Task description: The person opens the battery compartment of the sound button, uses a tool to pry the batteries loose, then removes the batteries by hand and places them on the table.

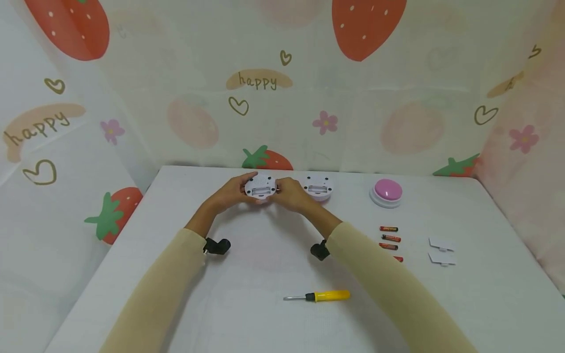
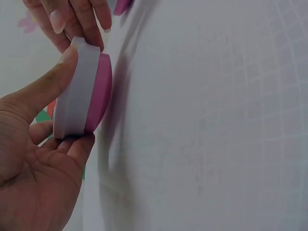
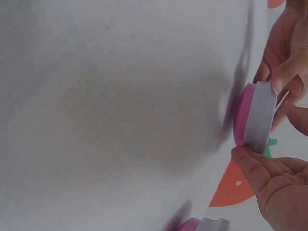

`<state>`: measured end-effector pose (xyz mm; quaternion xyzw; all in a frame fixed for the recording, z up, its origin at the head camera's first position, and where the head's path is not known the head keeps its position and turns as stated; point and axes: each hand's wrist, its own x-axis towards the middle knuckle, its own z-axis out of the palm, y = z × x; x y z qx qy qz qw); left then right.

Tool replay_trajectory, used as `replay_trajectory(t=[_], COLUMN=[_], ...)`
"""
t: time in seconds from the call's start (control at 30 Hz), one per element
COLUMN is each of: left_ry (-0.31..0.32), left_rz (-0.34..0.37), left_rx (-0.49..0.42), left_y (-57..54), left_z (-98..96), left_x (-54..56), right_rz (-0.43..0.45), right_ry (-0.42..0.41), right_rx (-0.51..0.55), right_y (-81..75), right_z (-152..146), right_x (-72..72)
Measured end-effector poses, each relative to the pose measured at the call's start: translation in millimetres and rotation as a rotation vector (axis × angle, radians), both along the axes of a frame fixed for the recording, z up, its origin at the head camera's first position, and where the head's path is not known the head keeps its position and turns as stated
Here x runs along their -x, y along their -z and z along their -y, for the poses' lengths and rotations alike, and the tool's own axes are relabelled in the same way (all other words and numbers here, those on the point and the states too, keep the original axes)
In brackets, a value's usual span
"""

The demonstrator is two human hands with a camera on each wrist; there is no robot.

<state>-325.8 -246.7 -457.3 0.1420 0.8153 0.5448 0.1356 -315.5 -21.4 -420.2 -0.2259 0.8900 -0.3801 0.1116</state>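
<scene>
Your left hand point(image 1: 231, 192) grips the button point(image 1: 261, 181); your right hand point(image 1: 292, 195) touches it, whether gripping I can't tell. Its slot point(image 1: 261, 191) runs lengthwise from hand to hand.

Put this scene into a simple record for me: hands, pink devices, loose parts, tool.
Left hand: grips a white-and-pink device, its open compartment toward the head camera
Right hand: touches that device
Second device: pink side down, beside the right hand
Third device: pink side up, farther right
Red batteries: four visible, lowest partly hidden by the right sleeve
White flat pieces: two, right of the batteries
Tool: yellow-handled screwdriver
</scene>
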Motion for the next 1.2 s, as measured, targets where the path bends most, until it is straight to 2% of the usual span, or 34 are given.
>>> replay_trajectory(t=[0.2,0.4,0.53,0.67,0.8,1.03,1.2], left_ry=[0.01,0.029,0.028,-0.012,-0.041,-0.123,-0.117], left_rz=[-0.008,0.005,0.01,-0.029,-0.11,-0.227,-0.31], left_rx=[0.053,0.017,-0.022,0.031,0.107,0.269,0.311], left_y=[1.6,-2.7,-4.5,-7.2,-14.9,-37.1,-49.2], left_z=[0.6,0.3,-0.9,-0.6,-3.8,-33.2,-68.6], left_x=[-0.5,-2.0,-2.0,-4.8,-7.8,-20.1,-33.5], right_rz=[0.028,0.011,0.026,0.019,-0.014,-0.066,-0.1], right_ry=[-0.007,-0.003,-0.002,-0.047,-0.081,-0.079,-0.076], right_rx=[-0.039,-0.031,-0.046,-0.064,-0.059,-0.053,-0.013], right_y=[0.2,2.0,-1.3,-7.5,-17.8,-37.2,-42.1], right_z=[-1,-3,-11,-20,-32,-60,-85], right_x=[-1.0,-0.2,-5.0,-13.8,-23.6,-39.3,-48.9])
